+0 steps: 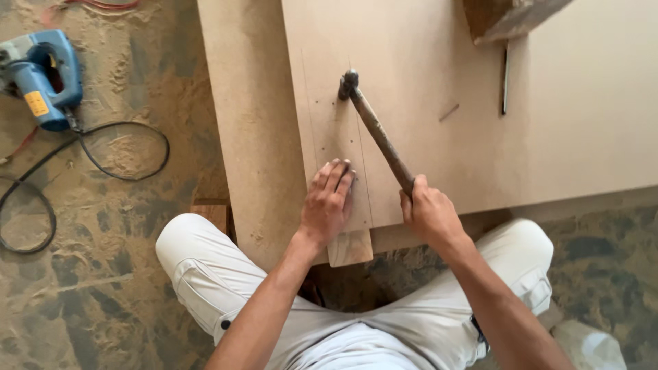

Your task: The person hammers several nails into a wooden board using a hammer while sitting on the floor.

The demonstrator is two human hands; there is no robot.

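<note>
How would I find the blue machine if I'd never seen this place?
Start at the big tan board where the right hand holds a hammer. Go left, off the board, onto the dusty floor. In the top left corner lies the jigsaw, the only blue thing, trailing a black cord.

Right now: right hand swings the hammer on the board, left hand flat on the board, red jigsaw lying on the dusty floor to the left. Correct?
Not quite: the jigsaw is blue, not red, as the head view shows. The rest holds: the right hand grips the hammer over the board, the left hand lies flat on the board, and the jigsaw lies on the dusty floor.
</note>
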